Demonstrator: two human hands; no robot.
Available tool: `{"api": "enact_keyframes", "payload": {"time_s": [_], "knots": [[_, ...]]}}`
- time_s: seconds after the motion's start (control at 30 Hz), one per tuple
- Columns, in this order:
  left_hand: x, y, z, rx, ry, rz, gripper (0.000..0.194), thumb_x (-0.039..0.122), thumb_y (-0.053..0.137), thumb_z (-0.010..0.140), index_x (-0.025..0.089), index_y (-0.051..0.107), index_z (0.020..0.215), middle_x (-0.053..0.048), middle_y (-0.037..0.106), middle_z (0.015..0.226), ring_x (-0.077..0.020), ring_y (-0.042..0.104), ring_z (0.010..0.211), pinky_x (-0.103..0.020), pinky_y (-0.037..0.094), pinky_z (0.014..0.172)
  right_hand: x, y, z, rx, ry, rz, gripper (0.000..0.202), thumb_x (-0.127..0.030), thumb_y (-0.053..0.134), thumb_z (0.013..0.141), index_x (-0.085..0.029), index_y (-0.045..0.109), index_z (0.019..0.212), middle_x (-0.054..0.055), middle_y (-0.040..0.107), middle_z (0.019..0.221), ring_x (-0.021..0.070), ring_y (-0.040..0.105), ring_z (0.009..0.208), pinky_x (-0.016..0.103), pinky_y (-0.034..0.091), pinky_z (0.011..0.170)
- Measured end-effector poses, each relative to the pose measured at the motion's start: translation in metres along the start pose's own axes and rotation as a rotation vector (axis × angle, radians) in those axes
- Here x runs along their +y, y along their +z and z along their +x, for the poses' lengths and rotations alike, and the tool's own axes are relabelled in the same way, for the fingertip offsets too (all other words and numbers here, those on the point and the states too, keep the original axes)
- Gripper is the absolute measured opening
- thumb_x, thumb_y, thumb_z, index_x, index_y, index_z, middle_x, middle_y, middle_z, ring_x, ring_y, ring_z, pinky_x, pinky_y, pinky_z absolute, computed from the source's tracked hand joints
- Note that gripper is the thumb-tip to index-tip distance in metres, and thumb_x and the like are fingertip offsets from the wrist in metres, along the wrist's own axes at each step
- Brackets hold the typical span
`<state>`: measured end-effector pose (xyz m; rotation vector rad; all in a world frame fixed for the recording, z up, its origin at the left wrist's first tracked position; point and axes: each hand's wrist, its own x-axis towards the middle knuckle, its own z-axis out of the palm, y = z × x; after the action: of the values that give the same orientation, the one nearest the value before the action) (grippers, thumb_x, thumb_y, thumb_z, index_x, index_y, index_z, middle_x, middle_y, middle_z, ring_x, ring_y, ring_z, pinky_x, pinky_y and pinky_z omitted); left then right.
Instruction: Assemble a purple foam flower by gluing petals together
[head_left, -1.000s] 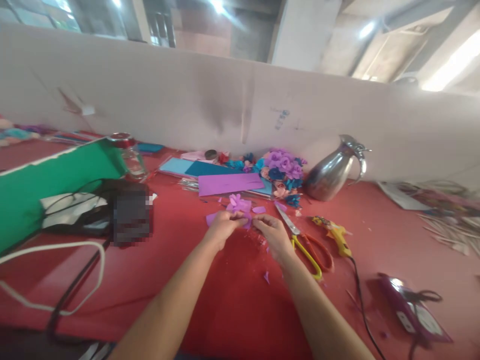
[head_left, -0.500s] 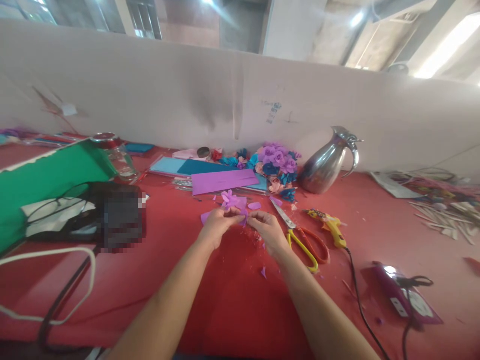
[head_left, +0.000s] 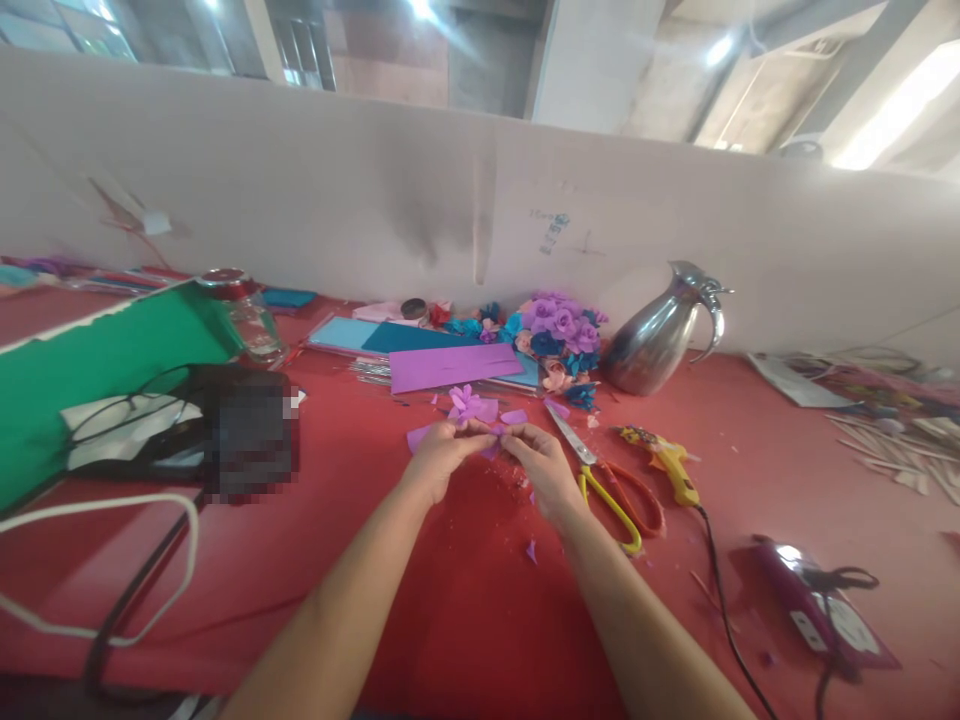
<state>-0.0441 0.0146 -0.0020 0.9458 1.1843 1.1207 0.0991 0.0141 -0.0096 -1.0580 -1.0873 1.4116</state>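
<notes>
One little purple paper piece [head_left: 498, 433], pinched by both the left hand [head_left: 437, 462] and right hand [head_left: 543, 466], fingers closed up on it and tips really close together, at the red surface [head_left: 480, 590]. Just behind that's a purple flower [head_left: 465, 402], then a flat purple sheet [head_left: 456, 368].

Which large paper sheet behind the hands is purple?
The front sheet, lying partly over the darker blue sheet; the light blue sheet shows farther back, left.

A red table [head_left: 300, 570] meets a pale, low wall [head_left: 300, 180] along its far side. Beyond the wall stand a light pillar [head_left: 589, 65] and, far left, windows [head_left: 82, 30]; bright lights [head_left: 896, 105] glare at far right.
</notes>
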Motion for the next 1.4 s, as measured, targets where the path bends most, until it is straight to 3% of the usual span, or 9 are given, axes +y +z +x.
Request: {"api": "enact_keyframes", "payload": {"time_s": [0.17,0.33,0.5,1.1,1.4], "knots": [[0.000,0.000,0.000,0.049,-0.010,-0.031,0.024,0.033,0.079,0.055,0.017,0.067,0.068,0.003,0.058,0.058,-0.0101,0.046,0.053,-0.025,0.034,0.057,0.001,0.000,-0.001,-0.013,0.001,-0.022,0.018,-0.036,0.070,0.062,-0.019,0.066,0.067,0.000,0.065,0.064,0.0134,0.055,0.063,0.027,0.041,0.065],[-0.003,-0.001,0.001,0.020,0.028,-0.041,0.023,0.029,0.081,0.054,0.016,0.067,0.067,0.000,0.064,0.067,-0.0137,0.054,0.067,-0.027,0.040,0.069,0.003,-0.001,0.000,-0.013,-0.018,-0.057,0.016,-0.035,0.069,0.063,-0.019,0.066,0.065,-0.001,0.062,0.061,0.0129,0.053,0.060,0.026,0.039,0.062],[-0.006,-0.002,0.003,0.022,0.061,-0.023,0.020,0.029,0.079,0.055,0.016,0.066,0.062,0.001,0.062,0.063,-0.0138,0.053,0.065,-0.028,0.039,0.072,0.004,-0.001,0.000,-0.039,-0.033,-0.063,0.013,-0.032,0.070,0.064,-0.019,0.067,0.067,-0.002,0.061,0.061,0.0124,0.052,0.060,0.026,0.038,0.062],[-0.013,-0.007,0.008,0.011,0.011,0.041,0.029,0.040,0.075,0.061,0.014,0.066,0.072,0.005,0.045,0.053,-0.0071,0.030,0.048,-0.024,0.021,0.051,0.008,-0.003,0.002,-0.047,-0.060,-0.136,0.016,-0.033,0.066,0.068,-0.018,0.066,0.068,0.000,0.065,0.063,0.0138,0.055,0.062,0.027,0.039,0.062],[-0.007,-0.003,0.004,0.052,0.010,-0.056,0.034,0.038,0.080,0.055,0.013,0.066,0.074,0.003,0.053,0.058,-0.0048,0.032,0.048,-0.022,0.020,0.048,0.003,-0.001,0.000,-0.020,-0.023,-0.051,0.016,-0.034,0.068,0.064,-0.018,0.067,0.066,0.000,0.065,0.061,0.0133,0.055,0.060,0.027,0.040,0.063]]}}
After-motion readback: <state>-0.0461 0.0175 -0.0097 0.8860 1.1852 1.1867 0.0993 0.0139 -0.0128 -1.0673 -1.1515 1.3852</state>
